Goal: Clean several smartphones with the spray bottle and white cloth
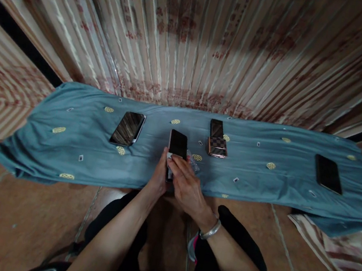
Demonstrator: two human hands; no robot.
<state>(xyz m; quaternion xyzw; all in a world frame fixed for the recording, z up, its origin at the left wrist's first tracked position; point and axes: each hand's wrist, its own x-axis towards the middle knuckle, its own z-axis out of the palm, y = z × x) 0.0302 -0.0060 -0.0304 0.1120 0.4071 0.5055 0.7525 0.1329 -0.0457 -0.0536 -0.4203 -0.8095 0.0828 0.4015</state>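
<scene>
Left hand (159, 176) grips the phone (178, 145) from its left side, right hand (186, 184) laid over it

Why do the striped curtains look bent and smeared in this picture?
In the head view, the wide lens bows the curtains outward and blurs the edges; light falls softly from above, the phone between both hands stays fairly sharp, and the floor lies dim.

Five phones show in all: one phone (178, 146) under the two hands, one (128, 128) lying off to the left of them, two stacked just up and to the right, a dark one (216, 128) on a checkered one (217, 147), and one (328, 173) far to the right. Two hands, the left hand (160, 174) and right hand (186, 184), and one bracelet (210, 230) on the right wrist. One blue cloth (59, 151) lies beneath everything.
</scene>
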